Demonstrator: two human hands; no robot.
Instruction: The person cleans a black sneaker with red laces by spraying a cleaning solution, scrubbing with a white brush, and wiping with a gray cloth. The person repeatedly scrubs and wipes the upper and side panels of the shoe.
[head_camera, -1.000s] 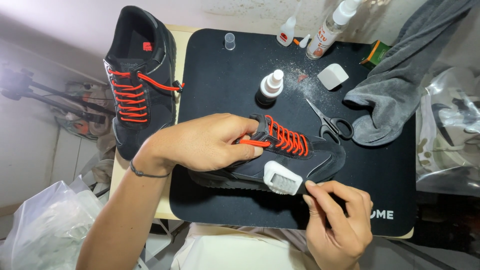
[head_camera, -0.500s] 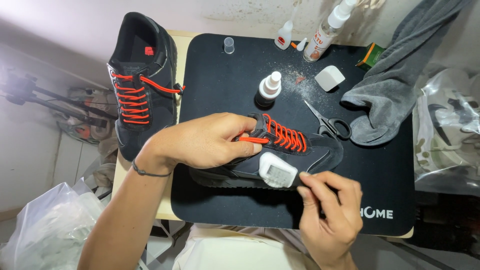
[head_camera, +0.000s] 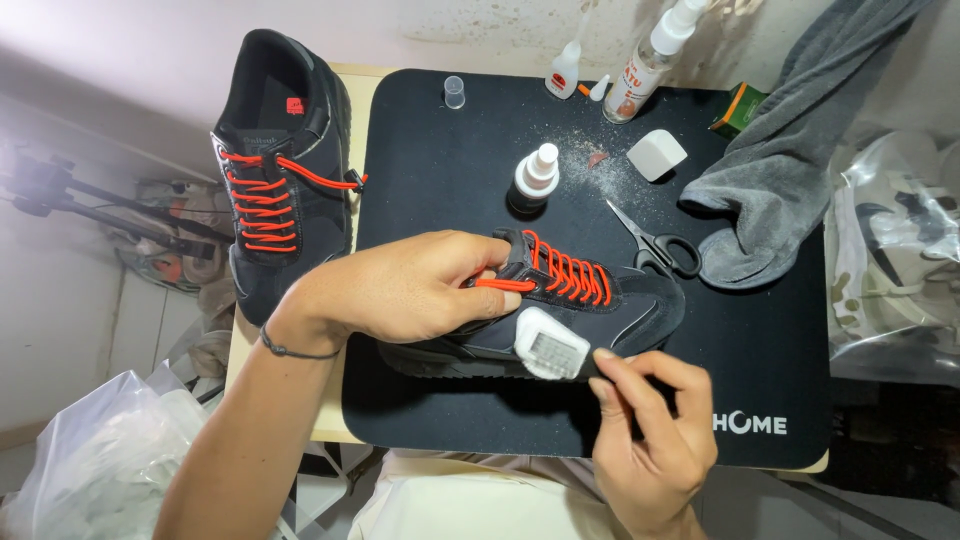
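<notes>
A black sneaker with red laces (head_camera: 620, 305) lies on the black mat (head_camera: 450, 170), toe pointing right. My left hand (head_camera: 400, 285) grips its heel and collar, thumb near the red laces. My right hand (head_camera: 645, 425) holds a brush with a white head (head_camera: 548, 343) by its dark handle, the head pressed against the near side of the shoe. A second matching black sneaker (head_camera: 280, 180) stands upright off the mat's left edge, on the table.
On the mat sit a small black bottle with white pump (head_camera: 532, 180), scissors (head_camera: 655, 245), a white block (head_camera: 657, 154), a clear cap (head_camera: 455, 92) and scattered dust. Glue bottle (head_camera: 563, 72), spray bottle (head_camera: 640, 70), a green box (head_camera: 735, 108) and a grey towel (head_camera: 790, 170) lie at the back right.
My right hand and the brush head have slid left along the shoe's side. My left hand keeps its grip on the shoe.
</notes>
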